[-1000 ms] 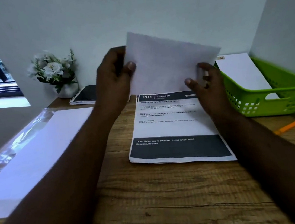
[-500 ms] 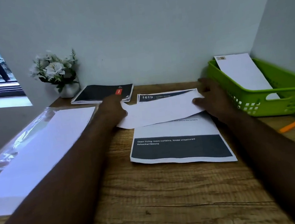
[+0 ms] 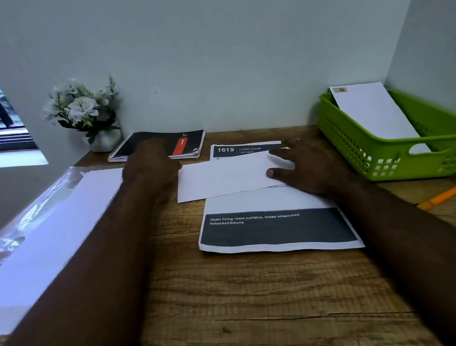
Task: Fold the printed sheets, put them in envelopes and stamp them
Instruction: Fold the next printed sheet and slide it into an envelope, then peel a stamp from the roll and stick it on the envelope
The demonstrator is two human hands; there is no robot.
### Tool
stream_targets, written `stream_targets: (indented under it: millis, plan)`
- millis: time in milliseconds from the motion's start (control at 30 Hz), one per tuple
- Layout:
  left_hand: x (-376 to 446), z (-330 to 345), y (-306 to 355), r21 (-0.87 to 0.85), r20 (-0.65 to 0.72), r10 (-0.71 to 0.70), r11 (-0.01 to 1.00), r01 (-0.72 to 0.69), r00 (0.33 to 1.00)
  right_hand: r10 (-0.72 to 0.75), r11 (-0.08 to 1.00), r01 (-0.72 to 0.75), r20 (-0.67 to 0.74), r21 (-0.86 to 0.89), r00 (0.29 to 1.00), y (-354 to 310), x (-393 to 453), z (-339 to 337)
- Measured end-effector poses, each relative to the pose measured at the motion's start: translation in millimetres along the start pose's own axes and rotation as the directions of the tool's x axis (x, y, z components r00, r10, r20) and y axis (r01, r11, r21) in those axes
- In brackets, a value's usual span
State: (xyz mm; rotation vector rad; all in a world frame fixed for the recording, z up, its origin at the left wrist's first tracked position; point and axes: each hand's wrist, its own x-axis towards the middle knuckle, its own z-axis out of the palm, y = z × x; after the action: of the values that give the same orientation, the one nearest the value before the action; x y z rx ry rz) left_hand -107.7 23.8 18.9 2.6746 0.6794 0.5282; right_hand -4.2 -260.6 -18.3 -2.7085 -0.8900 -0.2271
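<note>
A folded white sheet (image 3: 224, 177) lies flat across the upper part of a stack of printed sheets (image 3: 275, 227) on the wooden desk (image 3: 249, 298). My right hand (image 3: 303, 167) rests flat on the folded sheet's right end, with fingers and thumb spread on top of it. My left hand (image 3: 149, 164) is at the sheet's left edge, touching its upper corner; its fingers are hidden. A stamped white envelope (image 3: 374, 116) leans in the green basket (image 3: 360, 143) at the right.
A packet of white envelopes in clear wrap (image 3: 46, 233) lies on the left. A black spiral notebook (image 3: 161, 143) and a flower pot (image 3: 86, 115) stand at the back. An orange pen (image 3: 442, 196) lies at the right edge.
The folded sheet, held up in the air a second ago, has come down onto the printed stack. Both hands lowered with it, and my right hand now lies flat on it.
</note>
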Motion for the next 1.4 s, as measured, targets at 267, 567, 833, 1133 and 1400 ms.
stream_targets:
  millis: [267, 567, 833, 1133, 1400]
  plan:
    - [0.3, -0.3, -2.5, 0.066, 0.174, -0.088, 0.995, 0.077, 0.981, 0.081, 0.993, -0.049, 0.310, -0.108, 0.947, -8.2, 1.1, -3.4]
    - [-29.0, -13.5, 38.4, -0.806, -0.080, -0.066, 0.591, -0.025, 0.995, -0.077, 0.941, 0.171, -0.305, 0.293, 0.949, -18.0, -1.9, -7.5]
    - [-45.0, -1.5, 72.7, -0.856, 0.181, -0.112, 0.471, 0.212, 0.977, 0.015, 0.920, 0.130, -0.365, 0.369, 0.931, -43.9, -14.1, -20.1]
    - [-53.4, 16.2, 82.7, -0.875, 0.211, 0.017, 0.449, 0.181, 0.977, -0.348, 0.821, 0.522, -0.521, 0.232, 0.779, -57.3, -7.8, -8.9]
    - [-47.4, 27.6, 80.0, -0.889, 0.220, 0.070, 0.426, 0.170, 0.973, -0.363, 0.813, 0.534, -0.516, 0.231, 0.776, -54.2, -7.8, -9.9]
